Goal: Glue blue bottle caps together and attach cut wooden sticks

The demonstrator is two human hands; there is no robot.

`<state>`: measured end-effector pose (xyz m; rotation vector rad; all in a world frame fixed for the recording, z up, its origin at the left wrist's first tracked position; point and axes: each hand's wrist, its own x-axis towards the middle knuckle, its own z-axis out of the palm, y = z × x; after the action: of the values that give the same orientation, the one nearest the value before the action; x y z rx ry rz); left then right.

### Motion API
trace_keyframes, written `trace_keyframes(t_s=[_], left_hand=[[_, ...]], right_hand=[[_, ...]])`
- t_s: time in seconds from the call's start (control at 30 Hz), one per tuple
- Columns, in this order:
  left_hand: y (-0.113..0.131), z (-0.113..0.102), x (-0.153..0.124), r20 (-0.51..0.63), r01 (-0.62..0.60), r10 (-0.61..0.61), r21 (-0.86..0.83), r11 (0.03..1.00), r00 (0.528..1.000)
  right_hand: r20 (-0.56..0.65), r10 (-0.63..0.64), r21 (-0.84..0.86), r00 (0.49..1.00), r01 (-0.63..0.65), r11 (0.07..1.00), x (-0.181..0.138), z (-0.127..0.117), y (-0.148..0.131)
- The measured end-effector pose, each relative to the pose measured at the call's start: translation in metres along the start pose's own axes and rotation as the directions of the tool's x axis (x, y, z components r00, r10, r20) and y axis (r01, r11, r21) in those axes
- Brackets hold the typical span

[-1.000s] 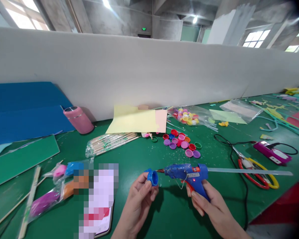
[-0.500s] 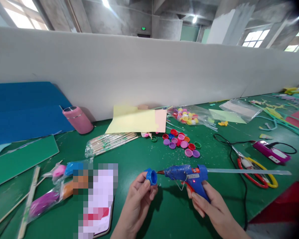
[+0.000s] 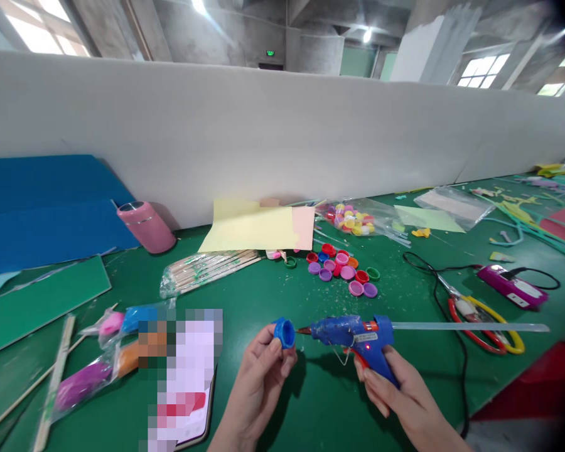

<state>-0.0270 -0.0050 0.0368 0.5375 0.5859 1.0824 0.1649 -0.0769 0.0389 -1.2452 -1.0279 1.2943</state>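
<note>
Pinched in the fingers of my left hand (image 3: 265,364) is a blue bottle cap (image 3: 285,333), its hollow side facing right. My right hand (image 3: 400,386) is closed round the handle of a blue glue gun (image 3: 346,331), whose small red light is lit. The gun's nozzle points left and ends at or just beside the cap's rim; I cannot tell whether they touch. A long clear glue stick (image 3: 471,326) sticks out of the back of the gun. Beyond my hands lies a cluster of coloured bottle caps (image 3: 348,272).
A phone (image 3: 188,383) lies left of my left hand, near bagged coloured clay (image 3: 87,383). Wrapped wooden sticks (image 3: 211,270), paper sheets (image 3: 249,227) and a pink tumbler (image 3: 147,227) are farther back. Red-and-yellow-handled scissors (image 3: 484,326), a black cable (image 3: 462,376) and a purple device (image 3: 513,287) lie at right.
The blue cap has shifted slightly left and turned a little. The glue gun's nozzle, which was at the cap's opening, now sits slightly lower, near its rim.
</note>
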Motion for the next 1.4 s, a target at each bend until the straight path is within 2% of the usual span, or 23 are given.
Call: trace_keyframes(t_s=[0.57, 0.83, 1.3, 1.4], left_hand=[[0.001, 0.000, 0.000, 0.019, -0.011, 0.012, -0.032, 0.999, 1.000], [-0.001, -0.001, 0.000, 0.020, -0.012, 0.013, -0.035, 0.999, 1.000], [-0.001, -0.002, 0.001, -0.008, -0.021, 0.020, -0.044, 0.999, 1.000], [-0.001, -0.001, 0.001, -0.008, -0.013, 0.012, -0.048, 0.999, 1.000]], right_hand=[[0.005, 0.012, -0.011, 1.000, -0.012, 1.000, -0.006, 0.001, 0.000], [0.098, 0.055, -0.073, 0.994, -0.048, 0.996, -0.009, 0.000, -0.006], [0.138, 0.044, -0.074, 0.990, -0.034, 0.997, -0.010, 0.003, -0.010], [0.111, 0.036, -0.055, 0.993, -0.030, 0.998, -0.009, 0.002, -0.007]])
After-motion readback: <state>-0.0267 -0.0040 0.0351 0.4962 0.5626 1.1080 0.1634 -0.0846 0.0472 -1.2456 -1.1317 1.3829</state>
